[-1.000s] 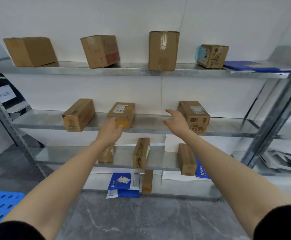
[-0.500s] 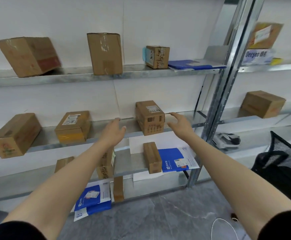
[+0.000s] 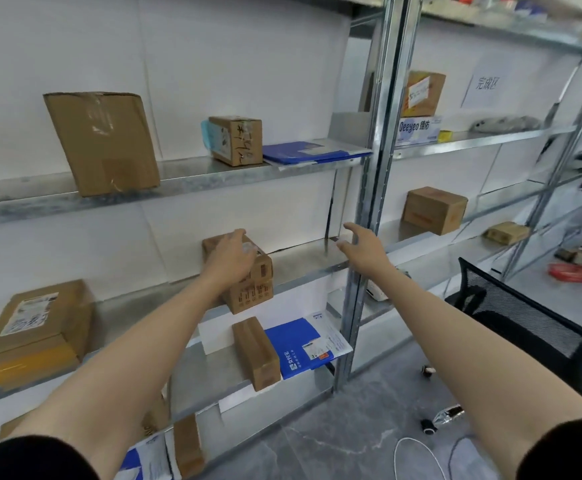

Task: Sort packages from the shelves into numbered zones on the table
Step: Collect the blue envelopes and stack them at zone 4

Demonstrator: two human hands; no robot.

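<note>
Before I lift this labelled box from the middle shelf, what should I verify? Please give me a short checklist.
1. Left hand on the labelled box: ok, it rests on the top.
2. Right hand on the box: not ok, it hangs open, apart from it.
3. Room for the right hand: ok, the middle shelf is bare between box and metal upright.
4. Zone number for this box: cannot tell, the label is blurred.

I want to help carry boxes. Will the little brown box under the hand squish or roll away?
Probably stiff: the cardboard box shows square corners under the left hand. It likely won't roll, sitting flat on the shelf. Being small, it may be light, but weight can't be seen.
</note>
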